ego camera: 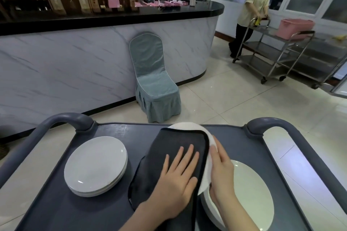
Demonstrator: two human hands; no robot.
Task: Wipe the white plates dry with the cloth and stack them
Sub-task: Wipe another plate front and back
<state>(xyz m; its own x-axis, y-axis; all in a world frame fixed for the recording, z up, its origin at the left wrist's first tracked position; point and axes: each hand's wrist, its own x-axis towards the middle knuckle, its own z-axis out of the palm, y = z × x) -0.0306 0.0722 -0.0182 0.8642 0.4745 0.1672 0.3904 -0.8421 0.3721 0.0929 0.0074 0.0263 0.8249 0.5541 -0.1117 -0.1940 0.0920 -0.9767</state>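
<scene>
I note left hand (178,174) flat, fingers straight, pressing dark cloth (176,140) onto white plate (187,126), lower centre of frame. Right hand (221,170) grasps plate's right rim. Plate stack (95,165) lower left, second stack (251,193) lower right, both on grey cart top (116,129). Marble counter (75,62), covered chair (154,80), tiled floor (244,108) beyond

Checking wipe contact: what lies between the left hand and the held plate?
The dark cloth: the left hand presses flat on it, over the plate whose rim the right hand holds. Seen in the head view.
</scene>
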